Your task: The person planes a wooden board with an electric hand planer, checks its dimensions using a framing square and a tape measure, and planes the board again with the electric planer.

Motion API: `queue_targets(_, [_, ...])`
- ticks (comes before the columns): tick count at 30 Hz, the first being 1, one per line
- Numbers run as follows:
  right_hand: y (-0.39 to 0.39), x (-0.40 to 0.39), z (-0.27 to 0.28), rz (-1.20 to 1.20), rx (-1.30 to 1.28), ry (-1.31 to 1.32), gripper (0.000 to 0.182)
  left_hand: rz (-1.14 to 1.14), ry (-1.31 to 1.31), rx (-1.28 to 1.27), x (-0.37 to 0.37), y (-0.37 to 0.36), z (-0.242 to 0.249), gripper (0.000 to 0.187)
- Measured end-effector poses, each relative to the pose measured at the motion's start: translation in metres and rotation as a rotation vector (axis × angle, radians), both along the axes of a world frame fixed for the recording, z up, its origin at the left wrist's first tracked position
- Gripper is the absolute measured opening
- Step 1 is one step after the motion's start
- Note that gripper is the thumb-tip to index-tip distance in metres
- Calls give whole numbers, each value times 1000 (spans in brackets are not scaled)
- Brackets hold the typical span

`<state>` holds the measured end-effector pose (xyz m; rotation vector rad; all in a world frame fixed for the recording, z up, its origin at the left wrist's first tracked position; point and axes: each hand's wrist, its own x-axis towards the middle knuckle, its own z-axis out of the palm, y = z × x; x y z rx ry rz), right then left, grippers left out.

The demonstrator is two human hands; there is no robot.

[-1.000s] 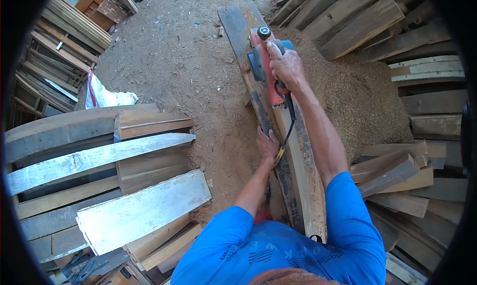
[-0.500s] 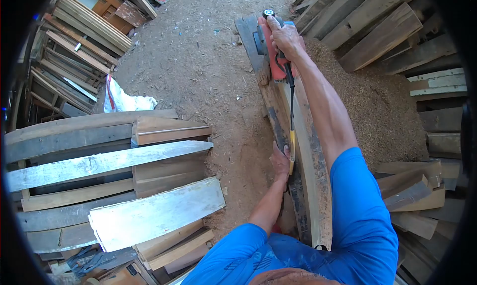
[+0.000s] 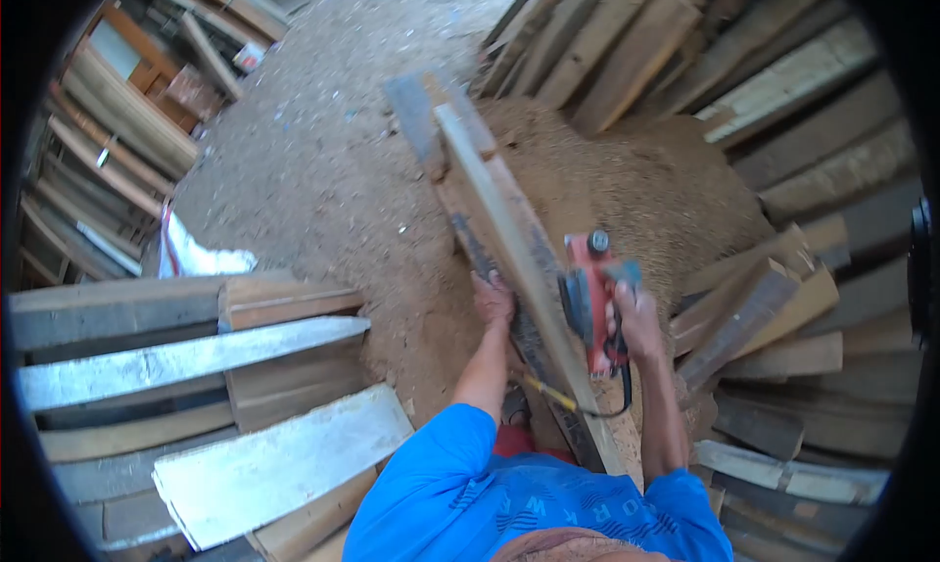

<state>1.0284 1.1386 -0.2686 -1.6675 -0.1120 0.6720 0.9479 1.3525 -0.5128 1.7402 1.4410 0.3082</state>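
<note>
A red electric planer [image 3: 590,303] hangs tilted at the right side of a long narrow wooden piece [image 3: 504,229], with my right hand [image 3: 634,319] wrapped round its handle. The wooden piece runs lengthwise on a dark, worn beam [image 3: 441,188]. My left hand [image 3: 493,301] lies against the left edge of the wood, its fingers partly hidden; whether they grip it is unclear. From the planer's rear a black cord with a yellow section [image 3: 550,393] loops across the wood towards my body.
Stacked boards [image 3: 117,361] and a white panel [image 3: 284,462] fill the left side. More planks [image 3: 641,58] lean at the upper right, with wood pieces [image 3: 749,317] lower down. Shavings cover the ground [image 3: 627,195]. A white sack [image 3: 201,254] lies at the left.
The planer in my right hand has moved from the wood's far end back towards my body and off to its right side. The view has shifted, and the cord now bends in a loop.
</note>
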Motion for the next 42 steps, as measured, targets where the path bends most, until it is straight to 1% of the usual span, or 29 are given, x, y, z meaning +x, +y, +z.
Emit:
queue_targets(2, [-58,-39,4,-67,-98,-13,31,-15,18,25,0,0,1,70])
queue_targets(4, [-112,-78,3,-166,-106,11,31,-60,90,-3,0,4,6,71])
queue_targets(6, [-168,-118,5,-278,-101,54,31,-160,106,-132,-6,14,22,75])
queue_targets(7, [-195,-139,3,-342,-112,60,31,-201,23,-195,-8,25,9,76])
queue_targets(8, [-221,-160,1,-408,-117,66,32,-245,-58,-254,-5,40,-24,78])
queue_targets(9, [-246,-181,0,-483,-127,80,31,-175,-103,-359,-3,54,-63,81])
queue_targets(10, [-272,-204,0,-555,-139,96,31,-169,-180,-281,-8,37,-38,81])
queue_targets(12, [-319,-250,-1,-696,-138,101,32,-148,-337,-135,-30,-12,34,82])
queue_targets(13, [-340,-274,-2,-766,-124,88,33,-146,-355,-9,-36,-35,36,83])
queue_targets(16, [-396,-345,-6,-982,-78,46,34,-414,-369,-212,-69,-98,29,82])
queue_targets(17, [-412,-366,-6,-1058,-60,32,35,-356,-439,-293,-81,-129,32,80])
queue_targets(19, [-444,-407,-5,-1120,-20,0,35,-249,-562,-465,-109,-188,41,78])
queue_targets(21, [-473,-457,-4,-1221,-22,-14,32,-405,-430,-249,-144,-238,63,76])
queue_targets(22, [-485,-477,-4,-1232,5,-17,31,-483,-368,-136,-161,-261,70,76])
queue_targets(23, [-499,-497,-4,-1248,29,-20,29,-561,-301,-98,-175,-277,59,75])
queue_targets(24, [-512,-521,-4,-1284,49,-20,28,-630,-313,-152,-184,-284,51,80])
queue_targets(25, [-524,-543,-6,-1301,23,-18,23,-649,-310,-126,-195,-294,42,82])
queue_targets(26, [-525,-564,11,-1316,63,-50,22,-726,-232,166,-206,-301,30,84])
queue_targets(27, [-529,-584,19,-1397,-8,-8,22,-800,42,355,-221,-319,53,87])
queue_targets(28, [-537,-607,27,-1421,-52,28,26,-895,188,624,-237,-336,80,93])
queue_targets(29, [-544,-628,26,-1456,-84,34,26,-995,31,802,-247,-342,75,97])
queue_targets(30, [-552,-650,26,-1483,-116,32,27,-1107,79,735,-265,-372,122,98])
queue_targets(31, [-557,-667,27,-1542,-102,23,28,-1199,-56,809,-260,-387,102,98])
queue_targets(34, [-568,-729,36,-1673,-55,-7,31,-1721,-91,803,-299,-462,123,95])
queue_targets(36, [-572,-760,28,-1765,-26,-31,33,-2153,-132,780,-323,-521,122,89])
queue_targets(37, [-571,-776,24,-1816,-27,-12,33,-2352,-287,691,-337,-550,123,83])
queue_targets(38, [-562,-775,24,-1867,-46,12,33,-2543,-449,563,-335,-574,124,78])
queue_targets(41, [-563,-809,14,-2015,-66,51,29,-2773,-473,633,-368,-655,133,68])
queue_targets(42, [-562,-824,10,-2056,-72,58,29,-2828,-484,551,-371,-679,128,67])
